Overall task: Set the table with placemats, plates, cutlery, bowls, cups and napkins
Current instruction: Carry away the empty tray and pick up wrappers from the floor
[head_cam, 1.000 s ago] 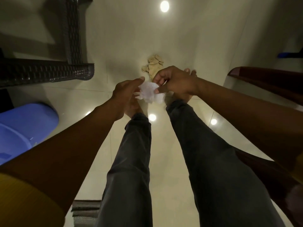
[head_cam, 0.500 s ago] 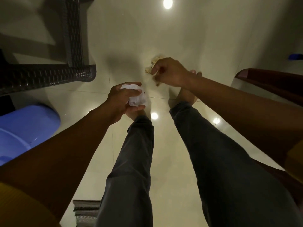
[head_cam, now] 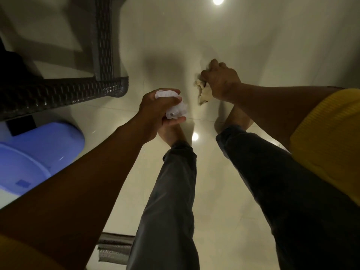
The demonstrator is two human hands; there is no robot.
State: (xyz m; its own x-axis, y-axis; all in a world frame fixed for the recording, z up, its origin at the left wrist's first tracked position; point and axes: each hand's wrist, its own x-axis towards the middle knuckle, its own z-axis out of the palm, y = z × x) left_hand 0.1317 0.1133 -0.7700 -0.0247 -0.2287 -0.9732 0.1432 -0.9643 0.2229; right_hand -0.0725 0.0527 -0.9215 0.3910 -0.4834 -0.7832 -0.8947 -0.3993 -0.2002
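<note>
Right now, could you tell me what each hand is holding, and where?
The left hand grips a crumpled white napkin around its middle; the right hand grips a beige cloth by its upper part.

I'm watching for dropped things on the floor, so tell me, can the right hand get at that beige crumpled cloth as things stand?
Yes, it seems so. The right hand already has its grip on the beige crumpled cloth above the floor, with nothing between them. The left hand is busy holding the white crumpled napkin.
</note>
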